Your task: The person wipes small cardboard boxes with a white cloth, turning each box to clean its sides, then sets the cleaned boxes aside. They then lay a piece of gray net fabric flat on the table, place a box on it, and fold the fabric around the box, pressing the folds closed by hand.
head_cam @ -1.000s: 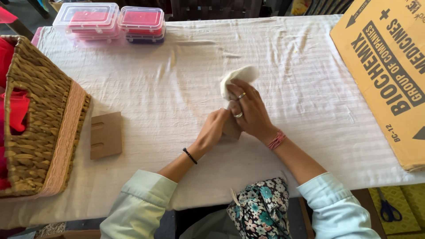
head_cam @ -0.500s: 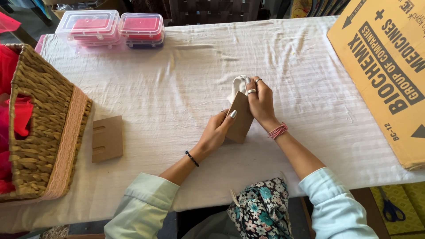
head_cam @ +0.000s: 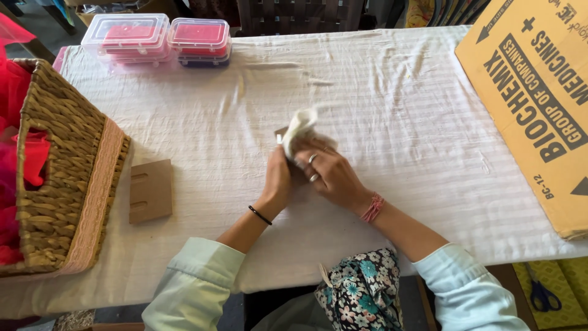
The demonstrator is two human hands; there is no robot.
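Note:
A small brown paper bag stands mid-table, mostly hidden by my hands, with crumpled white tissue paper poking out of its top. My left hand grips the bag's left side. My right hand, wearing rings and a pink wrist band, presses on the tissue and the bag from the right.
A flat brown paper bag lies to the left. A wicker basket with red material stands at the far left. Two clear plastic boxes sit at the back. A large cardboard box lies on the right. Scissors lie on the floor.
The bag, held upright half a second ago, is now lower and covered by both hands. White tissue sticks out above it again, and my hands have closed in around it.

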